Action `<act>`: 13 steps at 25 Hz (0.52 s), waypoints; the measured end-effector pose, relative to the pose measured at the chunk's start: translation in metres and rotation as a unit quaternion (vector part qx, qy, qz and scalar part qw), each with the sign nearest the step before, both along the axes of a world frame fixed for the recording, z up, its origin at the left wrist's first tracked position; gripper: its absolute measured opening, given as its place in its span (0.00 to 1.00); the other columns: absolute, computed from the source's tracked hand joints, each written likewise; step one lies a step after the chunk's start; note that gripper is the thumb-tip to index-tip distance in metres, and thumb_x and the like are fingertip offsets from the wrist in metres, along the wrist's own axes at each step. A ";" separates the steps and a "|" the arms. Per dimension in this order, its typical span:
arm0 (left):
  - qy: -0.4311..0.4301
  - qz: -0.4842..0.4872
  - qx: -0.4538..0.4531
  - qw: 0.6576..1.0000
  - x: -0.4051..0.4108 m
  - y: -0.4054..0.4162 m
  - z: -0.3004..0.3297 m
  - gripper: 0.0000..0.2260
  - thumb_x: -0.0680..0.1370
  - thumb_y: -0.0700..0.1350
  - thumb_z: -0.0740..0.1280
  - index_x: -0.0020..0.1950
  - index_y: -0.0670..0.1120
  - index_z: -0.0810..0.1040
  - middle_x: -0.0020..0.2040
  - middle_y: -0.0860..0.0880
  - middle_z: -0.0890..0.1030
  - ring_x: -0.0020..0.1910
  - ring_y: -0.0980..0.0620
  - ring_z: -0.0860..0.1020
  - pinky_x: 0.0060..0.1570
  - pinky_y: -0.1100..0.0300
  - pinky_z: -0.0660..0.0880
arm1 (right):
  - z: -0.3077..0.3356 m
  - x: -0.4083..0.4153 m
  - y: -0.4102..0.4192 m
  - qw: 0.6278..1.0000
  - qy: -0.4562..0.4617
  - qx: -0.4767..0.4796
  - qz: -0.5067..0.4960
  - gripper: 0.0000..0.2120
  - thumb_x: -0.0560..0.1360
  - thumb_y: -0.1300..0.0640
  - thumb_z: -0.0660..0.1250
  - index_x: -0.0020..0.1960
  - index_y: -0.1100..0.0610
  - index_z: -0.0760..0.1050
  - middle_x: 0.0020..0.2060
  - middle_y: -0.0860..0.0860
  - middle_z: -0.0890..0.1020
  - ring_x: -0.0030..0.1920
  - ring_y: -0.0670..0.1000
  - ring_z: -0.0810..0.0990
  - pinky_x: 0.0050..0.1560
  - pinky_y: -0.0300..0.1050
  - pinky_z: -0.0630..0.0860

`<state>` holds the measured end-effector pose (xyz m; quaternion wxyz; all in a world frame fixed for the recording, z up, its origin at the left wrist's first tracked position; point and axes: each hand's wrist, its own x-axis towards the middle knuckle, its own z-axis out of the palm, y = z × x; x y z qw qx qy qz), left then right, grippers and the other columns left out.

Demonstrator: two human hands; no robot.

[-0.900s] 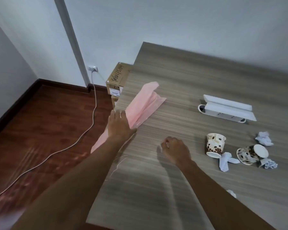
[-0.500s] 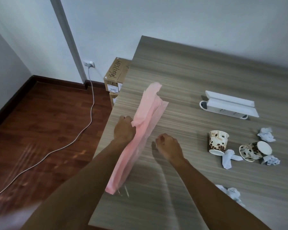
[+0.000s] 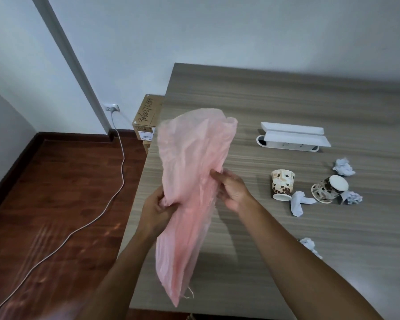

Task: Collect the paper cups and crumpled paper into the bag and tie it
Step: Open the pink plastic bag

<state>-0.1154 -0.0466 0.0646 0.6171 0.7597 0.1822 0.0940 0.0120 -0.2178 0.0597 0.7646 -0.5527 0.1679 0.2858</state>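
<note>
Pink bag held up, both hands pinching.

Limp pink bag held up, cups, crumpled paper on table

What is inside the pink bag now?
Nothing shows through the thin pink bag; it hangs flat between both hands. Both paper cups are on the table. Its lowest folds are not see-through.
</note>
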 end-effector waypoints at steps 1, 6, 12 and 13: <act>-0.007 0.024 -0.002 1.000 -0.002 0.003 0.004 0.16 0.66 0.37 0.76 0.48 0.50 0.78 0.39 0.63 0.83 0.40 0.71 0.79 0.37 0.74 0.73 | 0.010 -0.001 -0.009 0.999 -0.029 0.011 -0.014 0.05 0.73 0.64 0.71 0.46 0.55 0.81 0.37 0.50 0.85 0.37 0.49 0.82 0.39 0.44 0.78; 0.000 -0.056 -0.125 0.991 0.001 0.005 0.039 0.30 0.59 0.46 0.80 0.59 0.42 0.79 0.52 0.45 0.85 0.52 0.47 0.83 0.53 0.48 0.80 | 0.075 -0.013 -0.063 0.983 -0.181 -0.002 -0.029 0.08 0.76 0.67 0.67 0.47 0.56 0.81 0.39 0.49 0.85 0.42 0.49 0.79 0.49 0.50 0.73; -0.121 -0.014 -0.476 0.871 0.021 -0.012 0.137 0.35 0.74 0.67 0.61 0.68 0.40 0.76 0.66 0.39 0.78 0.65 0.40 0.77 0.65 0.45 0.69 | 0.124 -0.039 -0.132 0.947 -0.309 -0.089 0.001 0.09 0.77 0.67 0.67 0.50 0.55 0.81 0.46 0.49 0.86 0.48 0.49 0.82 0.54 0.51 0.78; -0.117 0.029 -0.450 0.885 0.028 -0.014 0.157 0.35 0.76 0.68 0.57 0.69 0.40 0.75 0.66 0.39 0.78 0.65 0.41 0.77 0.64 0.45 0.70 | 0.131 -0.042 -0.143 0.943 -0.319 -0.098 0.014 0.11 0.77 0.68 0.66 0.49 0.54 0.81 0.44 0.47 0.86 0.47 0.47 0.83 0.53 0.49 0.79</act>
